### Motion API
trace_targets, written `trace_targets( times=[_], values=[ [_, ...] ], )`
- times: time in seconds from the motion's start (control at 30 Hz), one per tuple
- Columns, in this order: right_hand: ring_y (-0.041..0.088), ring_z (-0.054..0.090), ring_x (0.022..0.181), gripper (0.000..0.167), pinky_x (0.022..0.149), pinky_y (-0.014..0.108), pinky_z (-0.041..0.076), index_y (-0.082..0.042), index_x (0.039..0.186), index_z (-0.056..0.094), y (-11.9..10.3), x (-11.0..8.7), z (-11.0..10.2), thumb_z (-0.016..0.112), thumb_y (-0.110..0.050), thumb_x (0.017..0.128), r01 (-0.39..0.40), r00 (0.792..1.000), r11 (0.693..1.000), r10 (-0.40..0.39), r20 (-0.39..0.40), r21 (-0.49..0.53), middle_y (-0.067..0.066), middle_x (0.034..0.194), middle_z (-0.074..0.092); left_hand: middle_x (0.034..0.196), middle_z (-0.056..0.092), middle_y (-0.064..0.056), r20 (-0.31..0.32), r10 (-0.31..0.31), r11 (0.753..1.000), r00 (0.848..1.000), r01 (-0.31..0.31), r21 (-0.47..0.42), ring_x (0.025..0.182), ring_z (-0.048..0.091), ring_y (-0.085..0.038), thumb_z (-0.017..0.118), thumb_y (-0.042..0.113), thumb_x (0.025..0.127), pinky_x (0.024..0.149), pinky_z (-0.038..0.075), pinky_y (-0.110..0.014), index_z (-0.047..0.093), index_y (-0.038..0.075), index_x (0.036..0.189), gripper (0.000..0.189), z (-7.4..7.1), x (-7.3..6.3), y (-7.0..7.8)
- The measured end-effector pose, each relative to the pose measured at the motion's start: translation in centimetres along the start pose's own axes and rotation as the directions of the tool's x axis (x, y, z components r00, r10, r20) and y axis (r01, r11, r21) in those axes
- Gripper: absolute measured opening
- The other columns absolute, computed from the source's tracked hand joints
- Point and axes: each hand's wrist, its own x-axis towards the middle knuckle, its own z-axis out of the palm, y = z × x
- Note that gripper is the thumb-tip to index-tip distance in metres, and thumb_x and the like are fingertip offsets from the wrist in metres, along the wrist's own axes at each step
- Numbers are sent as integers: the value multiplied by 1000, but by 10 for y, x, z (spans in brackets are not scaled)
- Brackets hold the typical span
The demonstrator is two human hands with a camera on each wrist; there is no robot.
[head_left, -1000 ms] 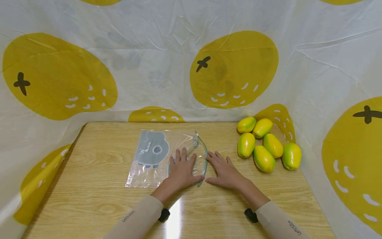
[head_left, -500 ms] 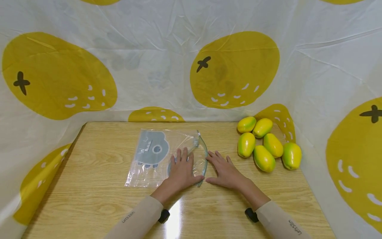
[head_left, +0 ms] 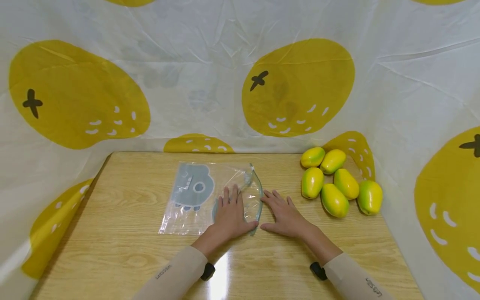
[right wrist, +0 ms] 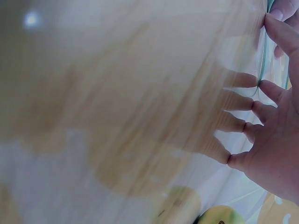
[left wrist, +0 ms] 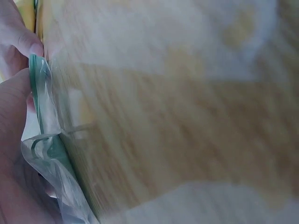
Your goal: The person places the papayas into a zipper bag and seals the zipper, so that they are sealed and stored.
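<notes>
A clear zip bag point(head_left: 192, 187) with a grey-blue cartoon creature printed on it lies flat on the table, its green zip edge point(head_left: 261, 196) facing right. My left hand point(head_left: 229, 216) rests on the bag with fingers extended, its thumb reaching to the near part of that edge. Just right of the zip edge, my right hand point(head_left: 286, 217) lies on the table, fingers stretched out and the foremost fingertips right at the edge. The left wrist view shows the bag's film point(left wrist: 53, 161) puckered beside the hand. In the right wrist view, the right fingertips point(right wrist: 230, 158) touch the tabletop.
Several yellow-green mangoes point(head_left: 335, 201) are grouped at the back right of the wooden table point(head_left: 123, 196). White cloth point(head_left: 195, 100) with large yellow fruit prints hangs behind and along both sides of the table.
My left hand's index finger has drawn in toward its other fingers. The right hand keeps its place at the zip edge, and the head view has shifted slightly.
</notes>
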Motion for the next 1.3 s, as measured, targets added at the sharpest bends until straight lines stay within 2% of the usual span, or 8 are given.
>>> trace_targets(
  times=[0.23, 0.53, 0.73, 0.9, 1.0, 1.1, 1.2, 1.3],
  values=[
    [39, 14, 160, 88, 117, 80, 12, -14, 160, 38, 2, 0, 1, 74, -54, 91, -4, 1000, 1000, 4, 2, 9, 6, 173, 20, 173, 7, -20, -27, 39, 999, 999, -39, 10, 157, 11, -50, 64, 76, 85, 120, 24, -70, 25, 0, 162, 115, 1, -1, 3],
    [39, 15, 159, 91, 117, 79, 12, -12, 161, 35, 3, -3, 0, 76, -51, 90, 2, 1000, 999, -2, -14, 37, 8, 173, 22, 173, 7, -20, -21, 20, 1000, 1000, -20, -3, 156, 13, -50, 65, 78, 83, 120, 25, -69, 25, -1, 162, 119, 2, 0, 3],
    [39, 20, 158, 89, 121, 71, 18, -10, 160, 35, 12, -11, -15, 80, -42, 90, 5, 993, 996, 6, -114, 93, 11, 171, 24, 173, 9, -19, -39, 5, 1000, 999, -6, -6, 157, 14, -49, 70, 77, 79, 121, 24, -68, 25, 0, 162, 122, 0, 1, 5],
    [46, 29, 152, 86, 118, 68, 29, -3, 158, 35, 30, -21, -39, 81, -32, 91, -3, 965, 992, 36, -260, 125, 19, 169, 26, 173, 9, -19, -60, 16, 1000, 998, -17, -20, 156, 16, -50, 74, 75, 78, 120, 28, -68, 27, -1, 161, 122, -1, 0, 7],
    [46, 29, 152, 86, 117, 68, 31, -3, 158, 34, 43, -25, -54, 79, -34, 92, -47, 938, 993, 81, -336, 107, 20, 169, 24, 173, 9, -19, -70, 19, 1000, 997, -21, -21, 155, 18, -50, 74, 75, 78, 119, 30, -67, 27, -1, 161, 122, 1, 0, 7],
    [48, 28, 151, 90, 115, 69, 32, -1, 159, 31, 56, -27, -66, 78, -37, 92, -127, 903, 988, 151, -403, 84, 24, 168, 23, 173, 9, -19, -74, 17, 999, 997, -19, -29, 155, 19, -50, 74, 74, 78, 119, 31, -67, 26, -1, 161, 122, 3, 0, 6],
    [52, 32, 146, 94, 113, 70, 34, 5, 157, 29, 66, -26, -76, 79, -40, 91, -224, 862, 973, 228, -454, 63, 31, 162, 28, 173, 7, -18, -73, 15, 999, 997, -18, -36, 155, 19, -50, 73, 74, 79, 119, 31, -67, 26, -1, 162, 121, 5, -1, 5],
    [55, 37, 139, 100, 111, 69, 36, 11, 155, 27, 73, -23, -83, 78, -45, 90, -309, 840, 950, 295, -456, 45, 38, 153, 34, 174, 7, -17, -74, 8, 999, 997, -11, -34, 156, 18, -49, 72, 75, 79, 119, 30, -66, 25, 0, 162, 122, 6, -1, 4]
  ],
)
